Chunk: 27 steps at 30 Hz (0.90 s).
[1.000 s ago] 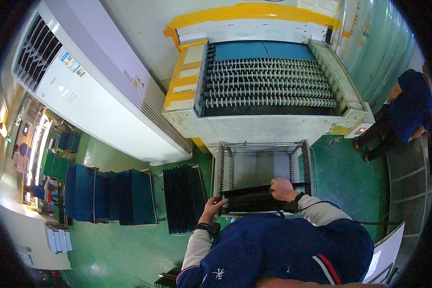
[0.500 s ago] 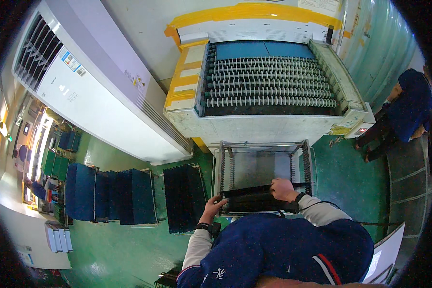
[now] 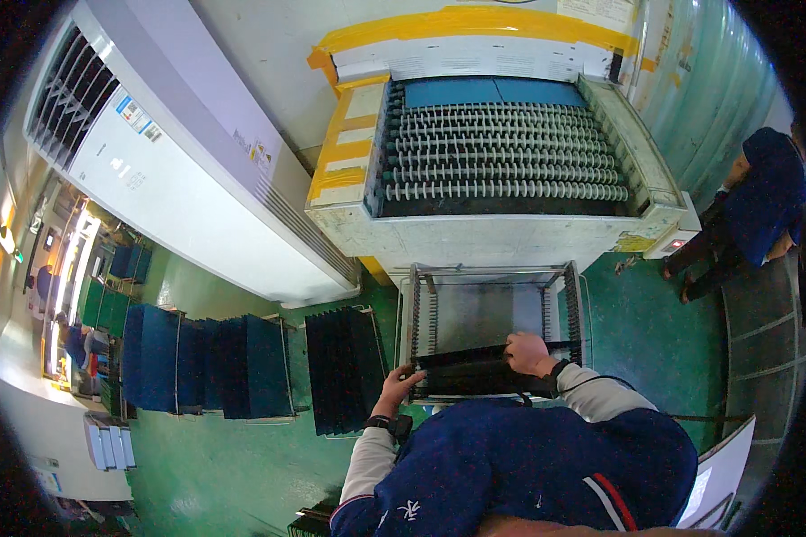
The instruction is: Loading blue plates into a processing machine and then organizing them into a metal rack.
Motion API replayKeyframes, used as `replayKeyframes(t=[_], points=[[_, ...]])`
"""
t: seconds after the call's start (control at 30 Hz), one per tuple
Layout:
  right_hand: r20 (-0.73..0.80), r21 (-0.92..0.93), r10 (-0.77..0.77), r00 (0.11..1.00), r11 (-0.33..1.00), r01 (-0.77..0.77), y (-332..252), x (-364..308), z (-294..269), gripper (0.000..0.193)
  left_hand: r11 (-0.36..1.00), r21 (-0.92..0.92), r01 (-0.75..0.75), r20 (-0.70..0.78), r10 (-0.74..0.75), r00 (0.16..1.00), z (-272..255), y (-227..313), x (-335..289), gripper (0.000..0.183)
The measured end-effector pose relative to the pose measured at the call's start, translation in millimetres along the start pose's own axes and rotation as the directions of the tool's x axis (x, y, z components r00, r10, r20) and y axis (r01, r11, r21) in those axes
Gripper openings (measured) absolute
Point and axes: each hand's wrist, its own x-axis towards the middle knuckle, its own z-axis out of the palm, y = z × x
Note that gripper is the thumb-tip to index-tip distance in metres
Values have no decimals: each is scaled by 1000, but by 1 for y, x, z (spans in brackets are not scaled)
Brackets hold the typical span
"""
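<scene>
In front of me stands a metal slotted rack [image 3: 410, 309] with toothed side bars. Several thin dark panels [image 3: 461, 358] stand on edge in its near part. My right hand [image 3: 528, 354] is closed over the top edge of the panels, right of their middle. At the rack's near left corner my left hand [image 3: 398, 388] is closed, its thumb and fingers at the panels' left end. Its grip is partly hidden, and the panels' lower parts are out of sight inside the rack.
Beyond the rack stands a roller conveyor machine [image 3: 501, 234] with blue boards [image 3: 475, 92] at its far end. Racks of dark panels [image 3: 338, 367] and blue panels [image 3: 258, 367] stand on the left. A white cabinet unit [image 3: 197, 188] leans into view. Another person [image 3: 766, 197] stands at right.
Both hands and the dark panels stay in nearly the same place. Far off at left, a person has shifted slightly.
</scene>
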Motion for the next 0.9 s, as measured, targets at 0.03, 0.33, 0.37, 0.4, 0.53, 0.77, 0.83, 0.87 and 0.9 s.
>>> replayKeyframes(t=[0.03, 0.33, 0.37, 0.4, 0.53, 0.77, 0.83, 0.87, 0.9], points=[[-5, 4, 1, 1000, 1000, -1, 0, 0, 0, 15, 1000, -4, -6, 0, 6, 1000, 0, -2, 1, 72], [10, 5, 9, 1000, 1000, -9, 1, -1, 2, 15, 1000, 12, 5, 8, -5, 1000, 1, 11, -5, 72], [3, 18, 7, 1000, 1000, -7, 1, -1, 2, 15, 1000, 24, 3, 7, -3, 1000, 1, 12, -6, 73], [9, 10, 6, 1000, 1000, -6, 2, -1, 2, 15, 999, 36, 0, 6, -1, 1000, 1, 13, -7, 73], [28, -6, 0, 1000, 1000, 0, 0, 1, 0, 16, 1000, 23, 5, 1, -5, 1000, 0, 9, -5, 75], [46, 2, 17, 999, 1000, -17, -4, 0, -11, 16, 999, 36, 22, 1, -22, 1000, 0, 11, -6, 76], [40, -2, 24, 999, 1000, -24, -2, -2, -9, 17, 999, 48, 22, 6, -23, 1000, 2, 16, -7, 76], [36, -3, 19, 999, 1000, -19, -2, -1, -7, 17, 999, 44, 14, 5, -14, 1000, 1, 11, -5, 76], [33, -4, 8, 999, 1000, -8, -2, 0, -5, 17, 999, 39, 5, 5, -6, 1000, 0, 6, -3, 76]])
